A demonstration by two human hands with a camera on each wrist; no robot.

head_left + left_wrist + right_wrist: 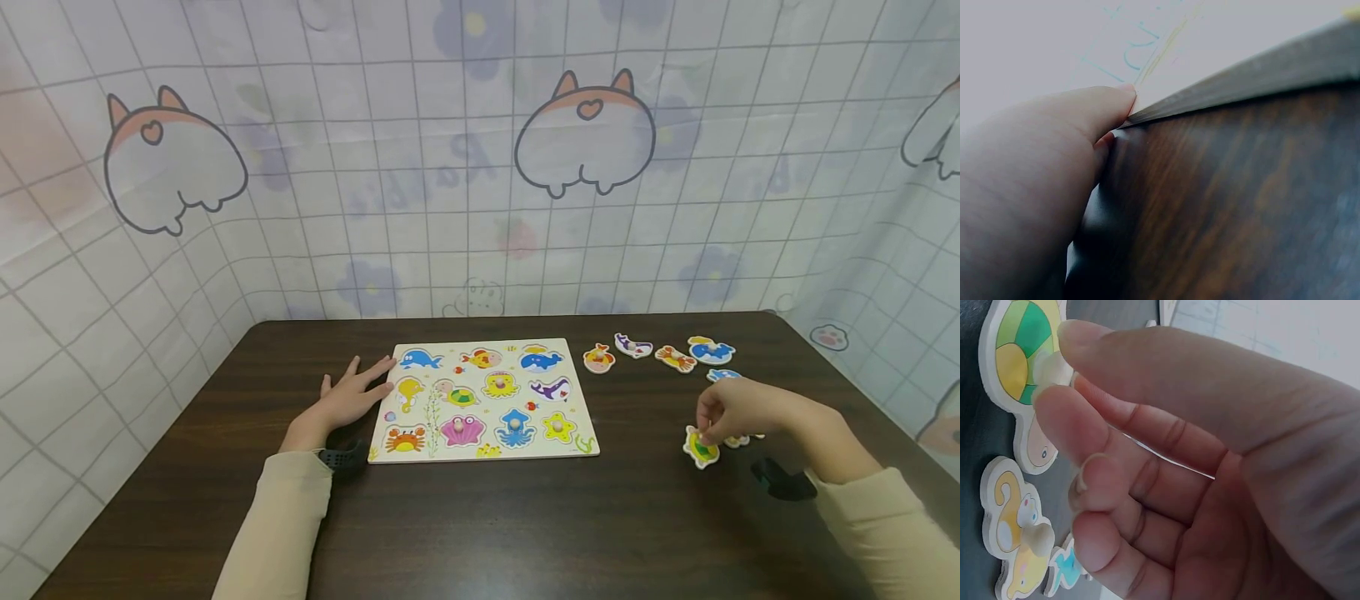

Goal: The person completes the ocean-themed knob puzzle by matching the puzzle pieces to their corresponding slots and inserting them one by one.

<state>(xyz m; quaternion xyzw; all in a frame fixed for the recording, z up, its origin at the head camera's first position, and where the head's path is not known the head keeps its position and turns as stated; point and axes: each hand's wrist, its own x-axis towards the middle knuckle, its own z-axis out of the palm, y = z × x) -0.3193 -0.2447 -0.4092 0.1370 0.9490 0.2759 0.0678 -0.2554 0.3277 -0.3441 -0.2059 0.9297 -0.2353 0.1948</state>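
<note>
A light wooden peg puzzle board (480, 425) with sea-animal pictures lies on the dark table. My left hand (348, 402) rests at its left edge with fingers spread and fairly straight; the left wrist view has the thumb (1100, 106) against the board's edge. Over to the right, my right hand (738, 410) pinches the white knob (1054, 369) of a green and yellow turtle piece (702, 451) between thumb and finger. Just beside it in the right wrist view is a yellow seahorse piece (1010, 519), with a blue piece (1067, 570) partly hidden behind the fingers.
Loose pieces lie right of the board: a fish (598, 359), a purple whale (633, 346), a crab (676, 359) and a blue whale (712, 352). Another blue piece (722, 375) is partly behind the right hand. On the board, a pink shell (462, 430) and starfish (558, 427) show knobs.
</note>
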